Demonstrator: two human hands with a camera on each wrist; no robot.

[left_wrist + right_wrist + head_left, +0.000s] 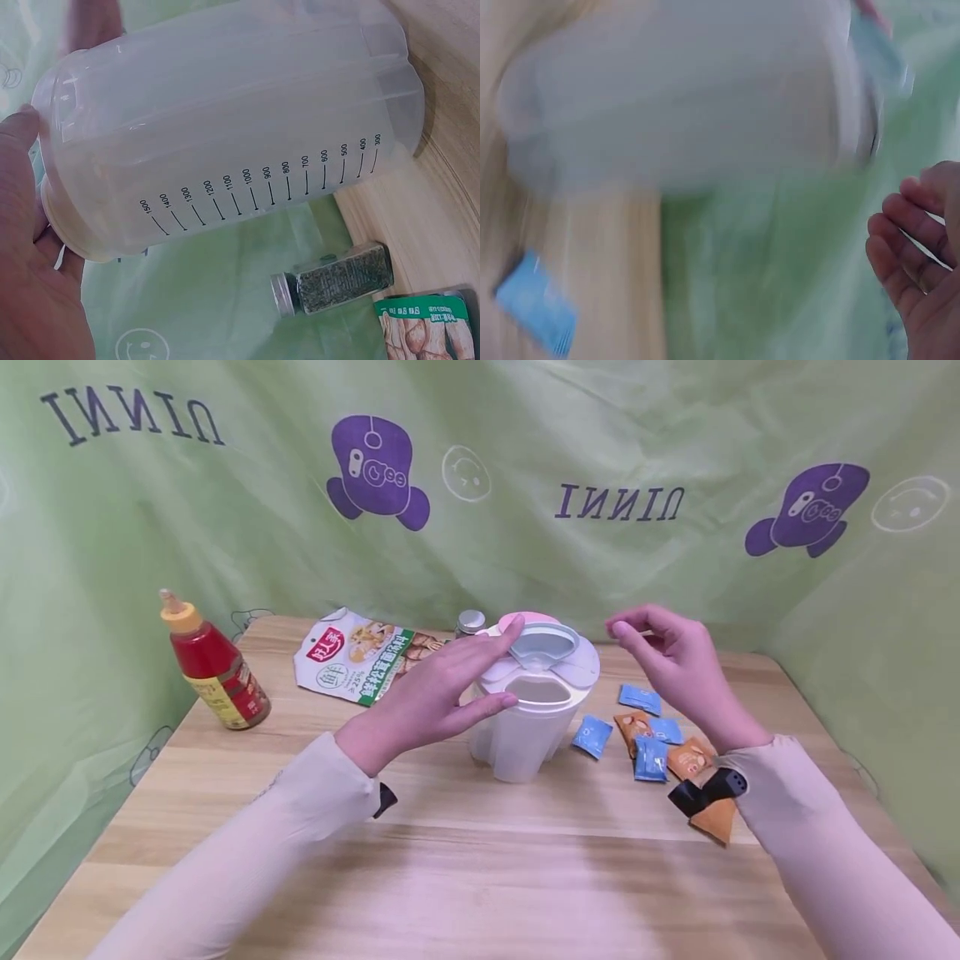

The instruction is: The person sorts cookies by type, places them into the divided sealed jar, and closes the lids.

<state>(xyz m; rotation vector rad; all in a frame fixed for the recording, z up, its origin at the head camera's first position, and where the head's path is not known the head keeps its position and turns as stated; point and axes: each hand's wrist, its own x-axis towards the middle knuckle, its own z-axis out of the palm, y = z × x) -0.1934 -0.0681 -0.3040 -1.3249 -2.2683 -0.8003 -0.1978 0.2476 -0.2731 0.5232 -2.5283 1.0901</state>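
Observation:
A tall translucent storage canister [525,743] stands upright on the table, with measuring marks down its side in the left wrist view. Its round lid [576,670] has coloured flaps; the grey-blue flap [544,643] is raised, baring an opening at the front. My left hand [442,689] rests at the lid's left side, fingers stretched along the back and thumb [19,126] by the front rim. To the right of the lid, my right hand [678,664] hovers apart from it with loosely bent fingers and nothing in them. The right wrist view is blurred.
Several blue packets [592,737] and orange packets [692,758] lie right of the canister. A red sauce bottle [221,677] stands at the left. Behind are a food pouch [352,656] and a silver-capped spice jar [341,281]. Green cloth [517,560] hangs around the table.

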